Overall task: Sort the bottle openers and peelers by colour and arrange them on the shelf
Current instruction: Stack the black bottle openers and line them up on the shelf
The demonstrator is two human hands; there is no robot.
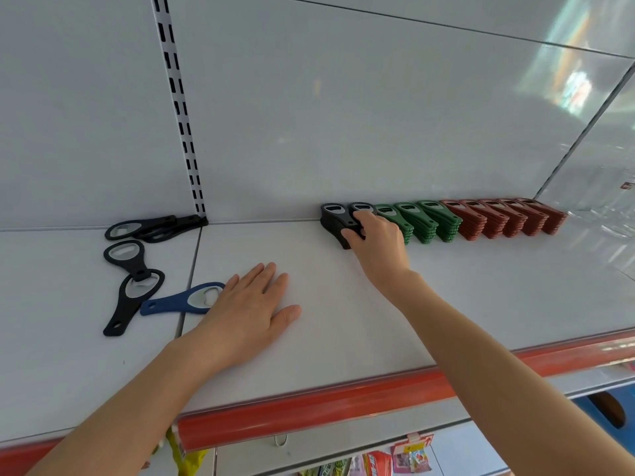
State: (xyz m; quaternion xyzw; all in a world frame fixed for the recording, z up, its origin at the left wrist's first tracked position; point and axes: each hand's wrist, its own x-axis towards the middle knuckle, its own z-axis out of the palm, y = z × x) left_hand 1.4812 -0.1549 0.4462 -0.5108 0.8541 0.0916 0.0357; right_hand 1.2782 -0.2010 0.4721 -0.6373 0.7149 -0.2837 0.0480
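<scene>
In the head view, a white metal shelf [343, 324] with a red plastic strip [309, 403] along its near edge was seen. A row of stacked flat plastic bottle openers was lined up against the far back panel, right of centre. It was made up of two black stacks at its left end, then green stacks [424, 219], then reddish-brown stacks [505, 216] at the far right.

The right hand [378, 242] was stretched to the left end of that row. Its fingers were curled around the second black stack [360, 207], with the thumb at the stack's near end. The first black stack [330, 218] was just beside it, on the left.

The left hand [245, 307] was laid flat on the shelf, nearer and to the left, well apart from the row. Its fingers were straight and spread, and nothing was grasped. Its little-finger side was touching the metal head of a blue oval-headed bottle opener [171, 302], whose handle was pointed left.

Further left, loose black oval-headed bottle openers [125, 255] were scattered. A slotted white upright [178, 108] was fixed to the back panel above them. Colourful packets [378, 463] were visible below the shelf.
</scene>
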